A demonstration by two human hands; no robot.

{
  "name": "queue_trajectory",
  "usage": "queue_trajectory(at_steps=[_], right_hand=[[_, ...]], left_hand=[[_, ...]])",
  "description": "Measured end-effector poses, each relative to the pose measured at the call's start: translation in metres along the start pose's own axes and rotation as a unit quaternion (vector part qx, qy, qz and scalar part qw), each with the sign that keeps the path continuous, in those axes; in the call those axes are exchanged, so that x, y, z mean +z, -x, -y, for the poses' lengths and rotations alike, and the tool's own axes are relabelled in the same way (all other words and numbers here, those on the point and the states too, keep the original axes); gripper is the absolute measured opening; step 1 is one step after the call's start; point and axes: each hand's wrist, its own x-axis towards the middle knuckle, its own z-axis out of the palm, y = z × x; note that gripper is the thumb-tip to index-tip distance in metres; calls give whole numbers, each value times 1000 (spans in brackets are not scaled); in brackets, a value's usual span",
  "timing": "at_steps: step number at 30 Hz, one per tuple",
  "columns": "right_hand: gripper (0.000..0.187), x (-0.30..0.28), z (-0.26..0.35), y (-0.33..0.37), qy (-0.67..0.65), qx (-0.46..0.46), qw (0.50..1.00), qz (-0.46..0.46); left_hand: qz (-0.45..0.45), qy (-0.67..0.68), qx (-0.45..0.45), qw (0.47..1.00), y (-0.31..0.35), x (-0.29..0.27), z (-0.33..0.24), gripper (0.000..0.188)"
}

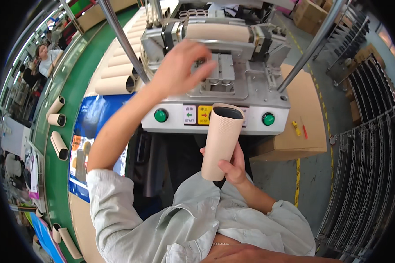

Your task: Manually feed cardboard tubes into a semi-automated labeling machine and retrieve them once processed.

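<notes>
My right hand (pixel 236 168) is wrapped round the lower part of a beige, textured, oval tube (pixel 224 142) with a dark hollow inside. The tube is held nearly upright in front of the machine's control panel. My left hand (pixel 182 65) is raised over the front of the metal machine (pixel 254 83), fingers and thumb apart and slightly blurred, with nothing visible in it. Just beyond that hand, a second beige tube (pixel 218 33) lies sideways between the machine's two end blocks. Green push buttons (pixel 161 115) sit on the panel, one at each end.
Several beige tubes (pixel 114 84) lie in a row on the left bench beside a blue printed sheet (pixel 102 114). Farther left, a green conveyor (pixel 52 175) carries more. At right stand a cardboard box (pixel 289 136) with small tools and a black wire rack (pixel 360 188). Metal posts flank the machine.
</notes>
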Motion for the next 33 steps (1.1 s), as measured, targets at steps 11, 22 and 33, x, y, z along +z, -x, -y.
queue_trajectory(at_steps=[11,22,33], right_hand=[[82,-59,43,-9,-73,-30,996,28],[73,7,212,-194,700,-359,617,27],[71,-4,191,-359,858,-93,467,195]], left_hand=[[209,-142,-17,967,-107,20,118,54],[146,-104,-58,982,126,-62,-80,69],[312,125,-64,940,230,3,-43,61]])
